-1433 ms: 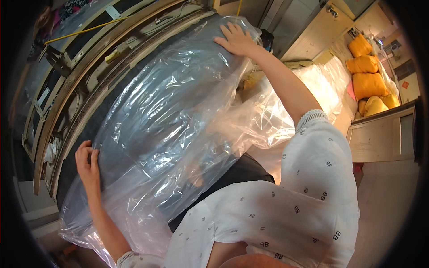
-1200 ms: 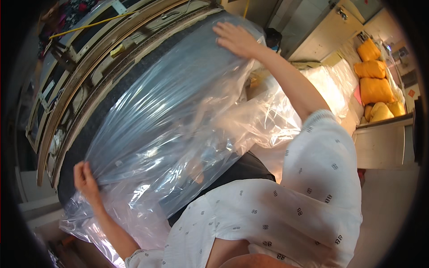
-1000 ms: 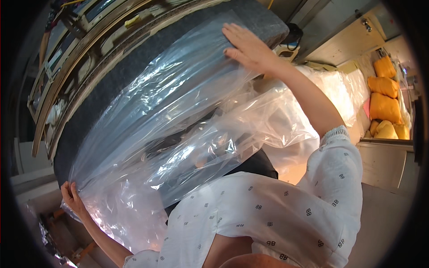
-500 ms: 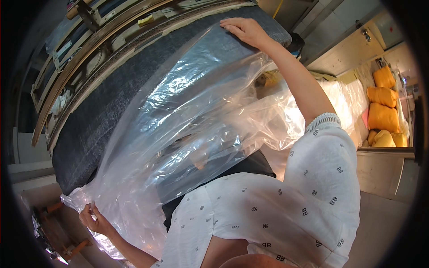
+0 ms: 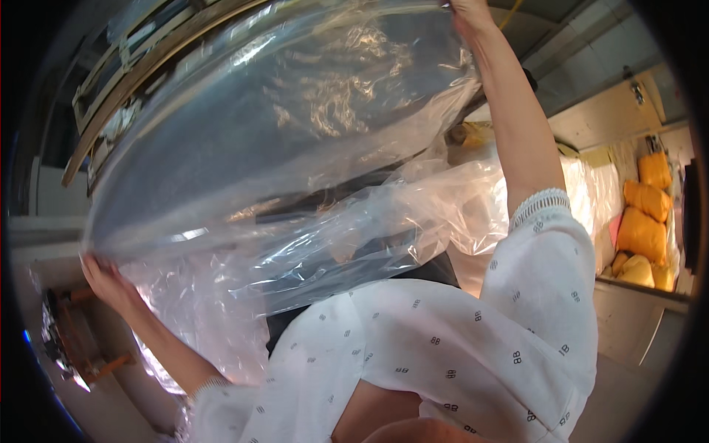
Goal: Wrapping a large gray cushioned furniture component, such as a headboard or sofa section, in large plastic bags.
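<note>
A large clear plastic sheet (image 5: pixel 310 81) is stretched between my two hands, over a dark grey fabric-like surface (image 5: pixel 199 159) that shows through it. At the lower left, my left hand (image 5: pixel 107 282) is closed on the sheet's left end, its fingertips partly blurred. My right hand (image 5: pixel 470 16) reaches to the top of the view and grips the sheet's far right part; the picture's rim cuts off some of its fingers. Bunched folds of the plastic (image 5: pixel 354 229) hang across the near side in front of my body and trail off to the right.
Behind the dark surface runs a frame with curved wooden rails (image 5: pixel 140 81). Orange bundles (image 5: pixel 642 232) are stacked on a shelf at the right, near a pale cabinet panel (image 5: pixel 602 111). An orange-brown legged stand (image 5: pixel 81 332) is on the floor at lower left.
The plastic now covers much more of the dark surface, reaching its far edge. My right hand has moved farther away and right; my left hand has gone up and left.
</note>
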Demonstrator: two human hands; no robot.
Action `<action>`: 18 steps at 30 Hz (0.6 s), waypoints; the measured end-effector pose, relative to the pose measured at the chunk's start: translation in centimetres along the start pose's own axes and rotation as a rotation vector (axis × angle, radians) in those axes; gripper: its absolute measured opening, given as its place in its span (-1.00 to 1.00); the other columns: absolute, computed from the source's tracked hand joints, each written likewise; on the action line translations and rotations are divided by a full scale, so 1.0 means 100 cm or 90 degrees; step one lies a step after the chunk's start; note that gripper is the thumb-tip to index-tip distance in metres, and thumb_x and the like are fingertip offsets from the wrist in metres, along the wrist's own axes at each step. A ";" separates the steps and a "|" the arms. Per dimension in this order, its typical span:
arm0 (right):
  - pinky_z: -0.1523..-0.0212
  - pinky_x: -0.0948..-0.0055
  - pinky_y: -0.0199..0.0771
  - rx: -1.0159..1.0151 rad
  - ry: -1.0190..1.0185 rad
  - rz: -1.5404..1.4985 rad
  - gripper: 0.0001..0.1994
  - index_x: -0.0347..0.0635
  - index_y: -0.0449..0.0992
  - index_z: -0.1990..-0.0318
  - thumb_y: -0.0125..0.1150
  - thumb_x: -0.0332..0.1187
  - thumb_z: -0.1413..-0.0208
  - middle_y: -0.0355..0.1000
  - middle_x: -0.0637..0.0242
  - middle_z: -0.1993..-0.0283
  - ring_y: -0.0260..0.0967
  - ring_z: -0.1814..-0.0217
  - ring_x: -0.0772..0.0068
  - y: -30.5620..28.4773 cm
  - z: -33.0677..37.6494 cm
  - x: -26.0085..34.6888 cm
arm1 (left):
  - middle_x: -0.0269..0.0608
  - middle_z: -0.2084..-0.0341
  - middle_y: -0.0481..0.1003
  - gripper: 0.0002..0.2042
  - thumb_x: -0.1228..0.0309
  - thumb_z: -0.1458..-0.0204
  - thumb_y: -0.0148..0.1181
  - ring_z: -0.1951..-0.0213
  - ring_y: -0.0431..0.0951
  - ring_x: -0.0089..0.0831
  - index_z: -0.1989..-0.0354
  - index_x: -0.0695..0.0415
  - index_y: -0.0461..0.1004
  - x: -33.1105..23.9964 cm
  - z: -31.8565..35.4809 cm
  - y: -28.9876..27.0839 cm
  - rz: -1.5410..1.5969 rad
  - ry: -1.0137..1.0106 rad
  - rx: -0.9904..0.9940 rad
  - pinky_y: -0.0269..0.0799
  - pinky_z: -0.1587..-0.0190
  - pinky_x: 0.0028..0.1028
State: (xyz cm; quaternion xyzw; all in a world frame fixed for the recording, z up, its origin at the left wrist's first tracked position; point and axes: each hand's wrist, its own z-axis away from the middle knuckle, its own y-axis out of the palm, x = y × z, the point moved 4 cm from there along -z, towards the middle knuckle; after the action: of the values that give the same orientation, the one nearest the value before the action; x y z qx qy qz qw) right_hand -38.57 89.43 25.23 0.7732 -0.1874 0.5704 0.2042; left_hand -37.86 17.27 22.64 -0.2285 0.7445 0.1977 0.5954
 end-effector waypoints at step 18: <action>0.27 0.48 0.34 -0.172 -0.137 0.425 -0.77 -0.16 0.56 0.36 0.23 -0.21 0.13 0.48 0.31 0.45 0.39 0.37 0.47 -0.043 -0.073 -0.110 | -0.31 0.38 0.51 -0.70 0.22 0.04 0.18 0.32 0.41 -0.60 0.24 0.19 0.53 0.088 -0.131 0.153 -0.235 0.139 0.120 0.25 0.20 -0.64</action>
State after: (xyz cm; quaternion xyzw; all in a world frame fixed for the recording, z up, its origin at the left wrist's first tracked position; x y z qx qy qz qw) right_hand -45.32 97.57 16.19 0.6910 -0.5230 0.4915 0.0862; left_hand -58.73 21.39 17.16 -0.3246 0.7652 -0.0110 0.5558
